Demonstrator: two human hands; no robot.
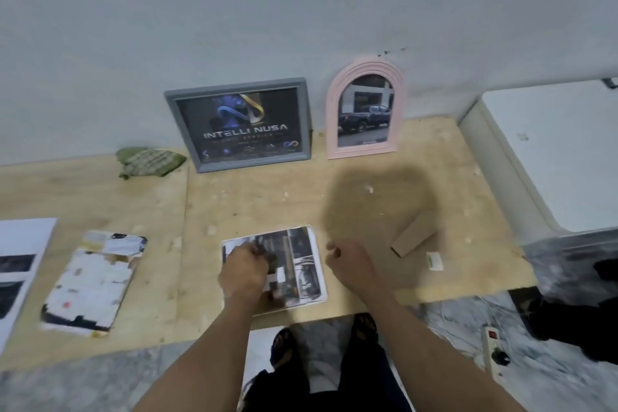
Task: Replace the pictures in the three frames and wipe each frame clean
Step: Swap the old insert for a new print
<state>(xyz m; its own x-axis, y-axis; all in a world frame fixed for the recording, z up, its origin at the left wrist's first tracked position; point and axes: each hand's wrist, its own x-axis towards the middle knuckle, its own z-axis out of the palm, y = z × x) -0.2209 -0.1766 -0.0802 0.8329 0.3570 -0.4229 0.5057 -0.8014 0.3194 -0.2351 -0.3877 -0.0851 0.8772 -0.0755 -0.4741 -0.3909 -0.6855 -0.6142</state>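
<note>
A: What lies around on the desk (254,197)?

B: At the wall, in the upper middle, a grey frame (238,124) and to its right a pink arched frame (366,110) both stand upright. A green cloth (149,161) lies left of the grey frame. At the left there is a worn board (94,279) and, at the left edge, a white sheet (20,257). A small cardboard block (414,233) lies at the right, with a small label (434,261) just beside it.

A: And the picture?

B: The printed picture (294,266) lies flat near the front edge, in the lower middle. The left hand (245,269) rests on its left part with curled fingers and seems to pinch it. The right hand (351,262) hovers just right of the picture, loosely curled and holding nothing
</note>
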